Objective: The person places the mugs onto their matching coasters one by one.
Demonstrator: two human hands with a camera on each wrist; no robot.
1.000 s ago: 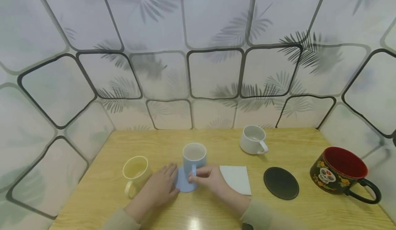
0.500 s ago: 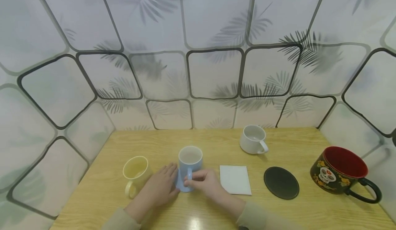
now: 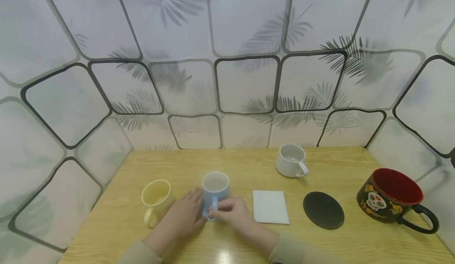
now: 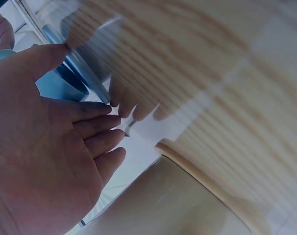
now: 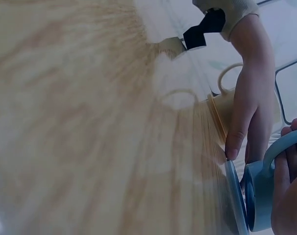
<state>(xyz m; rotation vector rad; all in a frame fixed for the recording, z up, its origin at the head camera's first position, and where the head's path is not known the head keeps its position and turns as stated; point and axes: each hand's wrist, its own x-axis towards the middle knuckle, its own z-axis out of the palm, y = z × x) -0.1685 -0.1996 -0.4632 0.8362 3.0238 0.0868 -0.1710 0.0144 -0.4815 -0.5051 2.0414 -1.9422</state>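
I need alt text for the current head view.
A person's right grip holds a light blue cylindrical mug by its handle over a flat blue coaster; the left grip rests at its left edge on a wood-grained table. A yellow mug stands left; at right are a flat white square, round black coaster, white mug and black skull mug.

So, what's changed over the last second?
The blue mug moved left and a little nearer the person; the right hand, pinching its handle throughout, moved with it, uncovering more of the white square. Nothing was newly grasped or released. The left hand, blue coaster, yellow mug, white mug, black coaster and skull mug stayed put.
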